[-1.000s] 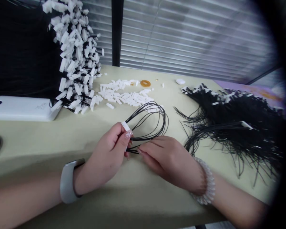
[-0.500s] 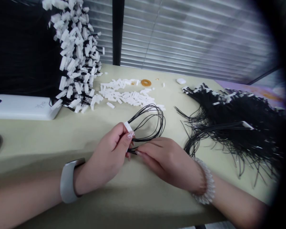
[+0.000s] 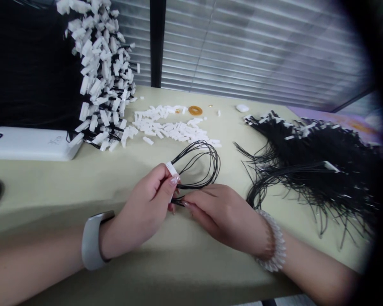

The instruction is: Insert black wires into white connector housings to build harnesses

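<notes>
A bundle of thin black wires [image 3: 216,163] curves in an open loop above my hands. My left hand [image 3: 147,206] pinches the white connector [image 3: 171,168] at one end of the bundle between thumb and fingers. Close beside it, my right hand [image 3: 225,216] grips the wires near their other end, its thumb and fingertips pressed together just right of the left fingers. Part of a second white piece shows between the left fingers, mostly covered by them. The wire tips are partly hidden by the fingers.
Loose white connectors [image 3: 181,131] lie behind the loop, near an orange ring [image 3: 195,110] and a white rounded object [image 3: 242,108]. Black wires [image 3: 319,170] are heaped at right. On the left are a pile of wires with white connectors [image 3: 97,80] and a white power bank [image 3: 28,143].
Both hands keep their grip and almost the same position. The wire loop has shifted very slightly to the left.
</notes>
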Demonstrator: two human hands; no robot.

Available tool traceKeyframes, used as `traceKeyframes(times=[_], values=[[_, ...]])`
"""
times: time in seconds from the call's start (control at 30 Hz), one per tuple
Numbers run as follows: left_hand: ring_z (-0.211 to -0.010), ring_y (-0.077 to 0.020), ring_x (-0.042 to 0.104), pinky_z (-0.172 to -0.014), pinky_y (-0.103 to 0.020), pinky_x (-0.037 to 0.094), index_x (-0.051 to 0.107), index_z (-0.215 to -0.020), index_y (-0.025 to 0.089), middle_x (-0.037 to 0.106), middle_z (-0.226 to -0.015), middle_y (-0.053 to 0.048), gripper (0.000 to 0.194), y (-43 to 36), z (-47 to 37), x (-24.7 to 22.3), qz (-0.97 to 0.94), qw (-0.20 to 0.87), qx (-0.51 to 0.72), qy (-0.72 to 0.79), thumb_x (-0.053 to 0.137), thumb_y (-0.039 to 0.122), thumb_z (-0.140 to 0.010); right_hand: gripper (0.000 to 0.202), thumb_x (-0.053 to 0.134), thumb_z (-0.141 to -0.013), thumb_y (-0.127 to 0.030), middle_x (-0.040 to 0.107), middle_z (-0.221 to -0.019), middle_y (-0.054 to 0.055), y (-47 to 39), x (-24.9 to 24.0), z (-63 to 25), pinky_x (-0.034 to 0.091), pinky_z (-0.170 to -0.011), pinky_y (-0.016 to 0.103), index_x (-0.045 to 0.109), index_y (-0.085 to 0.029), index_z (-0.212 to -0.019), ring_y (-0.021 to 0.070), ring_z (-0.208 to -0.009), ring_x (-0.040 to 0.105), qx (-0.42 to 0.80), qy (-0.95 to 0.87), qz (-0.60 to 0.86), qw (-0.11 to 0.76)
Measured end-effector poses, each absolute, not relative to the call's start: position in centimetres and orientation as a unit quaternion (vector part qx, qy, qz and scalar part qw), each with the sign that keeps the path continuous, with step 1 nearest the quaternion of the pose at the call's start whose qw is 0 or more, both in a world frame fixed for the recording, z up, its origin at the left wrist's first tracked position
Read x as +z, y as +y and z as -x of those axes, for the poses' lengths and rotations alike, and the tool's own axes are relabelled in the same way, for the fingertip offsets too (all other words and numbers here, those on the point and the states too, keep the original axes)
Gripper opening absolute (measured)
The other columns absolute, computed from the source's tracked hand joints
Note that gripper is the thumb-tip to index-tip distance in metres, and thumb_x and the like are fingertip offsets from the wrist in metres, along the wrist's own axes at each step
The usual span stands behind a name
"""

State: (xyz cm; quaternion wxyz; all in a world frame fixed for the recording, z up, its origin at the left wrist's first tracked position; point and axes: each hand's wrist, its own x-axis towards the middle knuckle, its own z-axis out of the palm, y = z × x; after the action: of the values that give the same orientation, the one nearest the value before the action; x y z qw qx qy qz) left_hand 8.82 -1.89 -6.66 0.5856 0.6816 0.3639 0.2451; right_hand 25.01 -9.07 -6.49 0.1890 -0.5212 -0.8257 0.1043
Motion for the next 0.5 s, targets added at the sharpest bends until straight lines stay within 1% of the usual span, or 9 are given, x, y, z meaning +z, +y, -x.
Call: traceKeyframes(times=[0.07, 0.2, 0.33, 0.37, 0.43, 0.5], values=[[-0.056, -0.0097, 0.050, -0.054, -0.022, 0.045, 0.045, -0.080, 0.020, 0.048, -0.068, 0.003, 0.022, -1.9, -8.8, -6.7, -0.679, 0.591, 0.242, 0.362, 0.036, 0.036, -0.090, 0.021, 0.037, -0.090, -0.020, 0.056, -0.068, 0.000, -9.1, -6.5, -24.9, 0.039, -0.062, 0.024, 0.057, -0.018, -0.085, 0.0111, -0.061, 0.049, 0.095, -0.827, 0.525, 0.178], [-0.055, -0.0092, 0.050, -0.054, -0.022, 0.044, 0.045, -0.081, 0.019, 0.047, -0.067, 0.004, 0.022, -1.9, -8.7, -6.6, -0.682, 0.587, 0.236, 0.367, 0.036, 0.036, -0.090, 0.023, 0.040, -0.088, -0.020, 0.054, -0.066, 0.002, -8.9, -6.3, -24.8, 0.038, -0.063, 0.026, 0.059, -0.016, -0.077, 0.0121, -0.063, 0.048, 0.039, -0.841, 0.516, 0.157], [-0.054, -0.0081, 0.048, -0.052, -0.021, 0.042, 0.046, -0.082, 0.019, 0.047, -0.067, 0.004, 0.022, -1.9, -8.7, -6.6, -0.673, 0.588, 0.240, 0.380, 0.035, 0.037, -0.091, 0.017, 0.049, -0.081, -0.016, 0.053, -0.065, 0.002, -8.7, -5.2, -26.2, 0.037, -0.060, 0.026, 0.062, -0.018, -0.071, 0.0131, -0.064, 0.048, -0.015, -0.819, 0.557, 0.136], [-0.053, -0.0079, 0.048, -0.051, -0.020, 0.041, 0.046, -0.083, 0.019, 0.047, -0.067, 0.004, 0.022, -1.9, -8.7, -6.5, -0.667, 0.590, 0.243, 0.385, 0.035, 0.037, -0.091, 0.014, 0.051, -0.080, -0.016, 0.054, -0.064, 0.001, -8.7, -4.9, -27.0, 0.037, -0.058, 0.026, 0.063, -0.019, -0.073, 0.0124, -0.062, 0.048, -0.023, -0.801, 0.581, 0.141], [-0.053, -0.0076, 0.047, -0.050, -0.019, 0.040, 0.046, -0.083, 0.020, 0.047, -0.067, 0.004, 0.024, -1.9, -8.7, -6.6, -0.654, 0.598, 0.247, 0.391, 0.034, 0.039, -0.091, 0.009, 0.057, -0.077, -0.020, 0.054, -0.058, -0.001, -8.8, -4.3, -29.0, 0.036, -0.054, 0.024, 0.066, -0.021, -0.079, 0.0098, -0.053, 0.047, -0.029, -0.756, 0.629, 0.179], [-0.053, -0.0075, 0.046, -0.049, -0.019, 0.040, 0.046, -0.083, 0.020, 0.047, -0.067, 0.003, 0.025, -1.9, -8.7, -6.6, -0.645, 0.606, 0.249, 0.392, 0.034, 0.040, -0.090, 0.011, 0.063, -0.073, -0.027, 0.053, -0.051, -0.002, -8.8, -3.7, -31.1, 0.035, -0.048, 0.023, 0.067, -0.022, -0.082, 0.0072, -0.042, 0.042, -0.052, -0.684, 0.679, 0.260]])
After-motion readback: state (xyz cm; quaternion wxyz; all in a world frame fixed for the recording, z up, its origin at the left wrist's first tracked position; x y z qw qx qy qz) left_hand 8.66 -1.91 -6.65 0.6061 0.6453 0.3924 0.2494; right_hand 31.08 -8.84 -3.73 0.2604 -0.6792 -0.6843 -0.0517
